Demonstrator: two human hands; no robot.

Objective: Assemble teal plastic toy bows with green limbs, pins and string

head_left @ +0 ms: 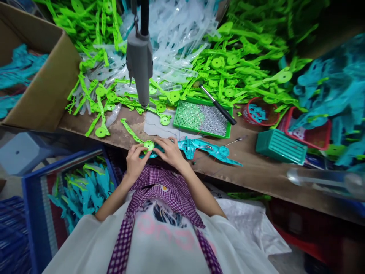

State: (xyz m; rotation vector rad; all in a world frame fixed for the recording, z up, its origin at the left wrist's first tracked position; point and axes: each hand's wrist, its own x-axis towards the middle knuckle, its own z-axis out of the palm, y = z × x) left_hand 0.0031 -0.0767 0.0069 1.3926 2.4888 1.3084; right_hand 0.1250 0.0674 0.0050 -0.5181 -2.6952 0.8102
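Note:
At the bench's front edge, my left hand [136, 160] pinches the round end of a green plastic part [132, 133], whose arm points up and to the left. Close on its right, my right hand [171, 154] has its fingers bent over the left end of a long teal plastic piece [211, 147]. The green disc lies over that end, between both hands. Thin wires show on the teal piece, which stretches right along the bench. My right fingertips hide how the two parts meet.
A grey electric screwdriver [140, 62] hangs above the bench. Behind the hands stands a green tray [178, 121] of screws with a hammer [218, 104] across it. Green parts pile up behind. A cardboard box [54, 72] and blue crate [31, 213] are left; a teal basket [281, 146] is right.

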